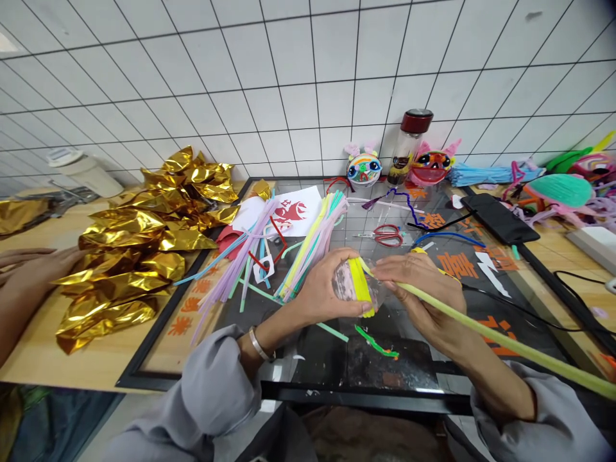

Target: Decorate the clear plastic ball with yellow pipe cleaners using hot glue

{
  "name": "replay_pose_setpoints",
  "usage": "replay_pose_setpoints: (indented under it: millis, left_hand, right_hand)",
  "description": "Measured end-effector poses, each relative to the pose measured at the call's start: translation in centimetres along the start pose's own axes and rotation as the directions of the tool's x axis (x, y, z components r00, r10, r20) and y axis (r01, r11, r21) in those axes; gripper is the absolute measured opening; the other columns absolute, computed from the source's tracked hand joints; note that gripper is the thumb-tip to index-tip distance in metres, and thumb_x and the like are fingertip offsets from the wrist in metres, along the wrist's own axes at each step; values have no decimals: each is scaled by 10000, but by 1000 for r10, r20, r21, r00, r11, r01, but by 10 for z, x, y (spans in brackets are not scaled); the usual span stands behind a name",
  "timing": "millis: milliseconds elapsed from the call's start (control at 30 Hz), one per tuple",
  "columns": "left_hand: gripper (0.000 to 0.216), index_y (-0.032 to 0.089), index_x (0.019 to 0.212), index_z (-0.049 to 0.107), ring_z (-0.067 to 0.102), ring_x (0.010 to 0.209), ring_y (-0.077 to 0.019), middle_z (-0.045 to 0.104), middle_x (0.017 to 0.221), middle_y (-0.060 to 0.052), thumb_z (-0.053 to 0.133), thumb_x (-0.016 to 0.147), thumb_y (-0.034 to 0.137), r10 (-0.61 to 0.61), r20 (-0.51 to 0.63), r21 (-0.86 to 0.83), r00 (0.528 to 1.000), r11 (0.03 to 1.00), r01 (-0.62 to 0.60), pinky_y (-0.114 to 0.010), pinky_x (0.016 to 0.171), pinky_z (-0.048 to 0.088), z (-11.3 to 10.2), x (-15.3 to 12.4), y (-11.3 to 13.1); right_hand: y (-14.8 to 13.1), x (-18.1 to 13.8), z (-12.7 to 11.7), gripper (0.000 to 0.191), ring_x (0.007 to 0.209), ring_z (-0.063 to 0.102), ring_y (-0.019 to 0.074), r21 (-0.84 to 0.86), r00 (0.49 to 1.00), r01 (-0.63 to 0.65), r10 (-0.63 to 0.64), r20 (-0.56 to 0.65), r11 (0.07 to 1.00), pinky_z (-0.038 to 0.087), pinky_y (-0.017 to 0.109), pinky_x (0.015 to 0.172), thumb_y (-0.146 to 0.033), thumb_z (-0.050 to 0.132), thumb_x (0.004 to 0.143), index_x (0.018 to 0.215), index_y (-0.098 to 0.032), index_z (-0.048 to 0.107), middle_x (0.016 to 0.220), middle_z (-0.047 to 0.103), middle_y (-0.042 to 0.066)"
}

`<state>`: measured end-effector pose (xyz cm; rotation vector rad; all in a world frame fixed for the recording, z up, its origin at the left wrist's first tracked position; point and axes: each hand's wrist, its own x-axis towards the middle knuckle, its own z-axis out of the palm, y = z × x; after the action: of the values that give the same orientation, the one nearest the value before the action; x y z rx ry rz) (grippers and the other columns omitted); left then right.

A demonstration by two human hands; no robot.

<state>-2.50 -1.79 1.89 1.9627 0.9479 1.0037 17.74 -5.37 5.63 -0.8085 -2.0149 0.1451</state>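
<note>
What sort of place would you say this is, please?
It looks like a handicraft workroom, though a classroom is possible: there are pastel pipe cleaners in a bunch, red-handled scissors, and a decorated animal-faced ornament near the tiled wall.

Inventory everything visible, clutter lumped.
Ball: 1, yellow-banded, centre
Strip: 1, yellow, right
Strip bundles: 3, pastel, back/centre
Foil: uncounted, gold, left
Scissors: 1, red-handled, centre
Decorated balls: 2, multicoloured, back
Bottle: 1, clear, back
Cup: 1, white, left
Phone: 1, black, right
Crafts: uncounted, multicoloured, right
Sheet: 1, red-white, back
Clutter: uncounted, mixed, scattered
Table: 1, wooden, below
Wall: 1, white, back
Co-worker's hand: 1+, left
Left hand: 1, centre
Right hand: 1, centre
</note>
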Motion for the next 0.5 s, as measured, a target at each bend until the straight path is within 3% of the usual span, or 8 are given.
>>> replay_pose_setpoints:
  millis: [200, 500]
  left_hand:
    - [740, 162, 1191, 529, 578, 1196, -307, 597, 1242, -137, 833, 571, 429, 5, 4, 2, 1000, 1000, -5, -445, 1062, 449, 0, 0, 1]
    - [758, 174, 1203, 538, 574, 1214, -314, 606, 1247, -129, 850, 559, 424, 11, 6, 14, 1000, 1000, -12, -454, 1068, 454, 0, 0, -2]
  right_hand:
    - [2, 0, -2, 355, 880, 707, 241, -62, 998, 54, -52, 38, 997, 518, 427, 798, -49, 532, 860, 1049, -314, 673, 917, 760, 1]
    - [2, -2, -2, 385, 902, 691, 264, -58, 995, 79, -75, 71, 995, 522, 446, 803, 0, 524, 851, 1064, -297, 645, 923, 759, 20]
